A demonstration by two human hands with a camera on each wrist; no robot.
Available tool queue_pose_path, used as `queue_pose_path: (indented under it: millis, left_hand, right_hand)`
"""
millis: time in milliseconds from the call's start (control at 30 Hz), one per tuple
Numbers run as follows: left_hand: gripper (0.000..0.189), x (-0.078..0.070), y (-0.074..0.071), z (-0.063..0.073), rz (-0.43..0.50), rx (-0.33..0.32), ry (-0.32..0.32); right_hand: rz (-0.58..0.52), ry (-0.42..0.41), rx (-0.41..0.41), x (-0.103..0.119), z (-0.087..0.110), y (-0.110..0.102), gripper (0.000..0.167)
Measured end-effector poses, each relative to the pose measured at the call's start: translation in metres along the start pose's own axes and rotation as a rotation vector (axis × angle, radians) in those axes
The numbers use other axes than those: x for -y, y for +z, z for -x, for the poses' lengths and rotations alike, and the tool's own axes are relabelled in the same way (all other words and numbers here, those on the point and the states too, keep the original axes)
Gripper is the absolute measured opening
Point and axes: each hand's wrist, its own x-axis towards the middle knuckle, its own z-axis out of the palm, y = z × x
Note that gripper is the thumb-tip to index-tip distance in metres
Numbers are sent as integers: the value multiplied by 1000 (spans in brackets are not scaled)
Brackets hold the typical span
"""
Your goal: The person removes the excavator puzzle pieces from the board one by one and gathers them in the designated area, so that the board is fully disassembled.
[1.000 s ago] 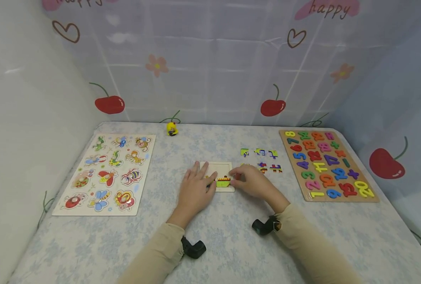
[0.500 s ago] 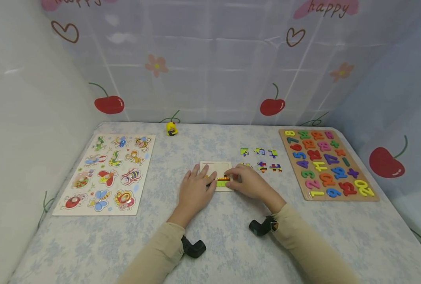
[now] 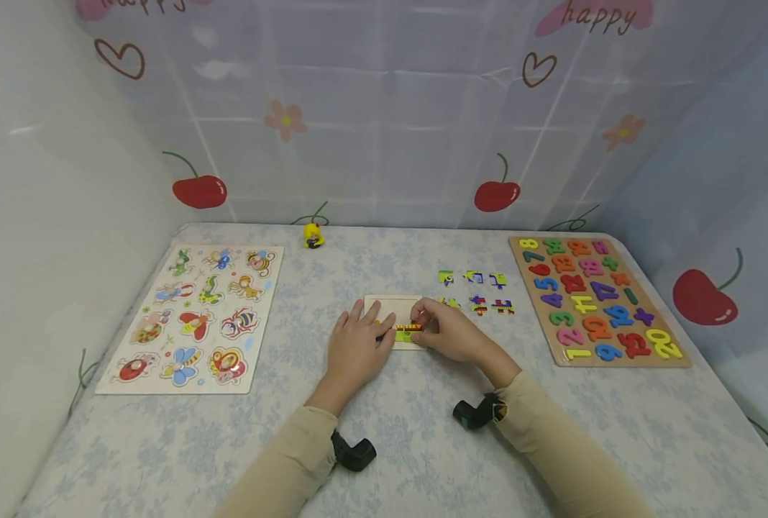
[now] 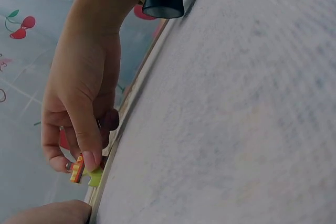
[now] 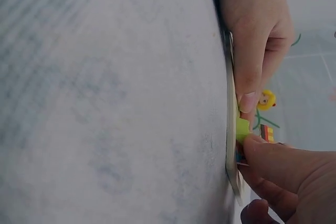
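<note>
A small wooden jigsaw tray (image 3: 395,305) lies at the middle of the table in the head view. My left hand (image 3: 360,342) rests on its left side with fingers spread, covering part of it. At the tray's lower right, my right hand (image 3: 451,332) pinches a lime-green jigsaw piece with a red and yellow band (image 3: 408,336) between thumb and fingers. The left wrist view shows this jigsaw piece (image 4: 95,177) tilted at the tray's edge. In the right wrist view the left thumb is close to the green part of the jigsaw piece (image 5: 242,128).
Several loose jigsaw pieces (image 3: 474,277) lie in two rows right of the tray. An insect puzzle board (image 3: 164,338) lies at left, a number puzzle board (image 3: 568,352) at right. A small yellow-haired figure (image 3: 313,236) stands near the back edge.
The right hand has moved slightly left with the jigsaw piece, closer to the left fingers, and the piece's angle has altered. The left hand has stayed in place.
</note>
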Motion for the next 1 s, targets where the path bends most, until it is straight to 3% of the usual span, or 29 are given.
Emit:
queue_pose_path:
  millis: [367,600,800,1000]
  left_hand:
    - [40,-1,1,3,41,-9,-10]
    - [40,0,1,3,48,-5,-12]
    - [41,0,1,3,51,-2,-17]
    - [41,-1,1,3,49,0,-15]
  right_hand:
    - [-32,49,-27,-10,24,-28,21]
    - [46,140,-52,-35,52,-57,23]
    - [47,233,-42,-59,73,-82,25]
    - [123,275,-57,-71,89,-95,24]
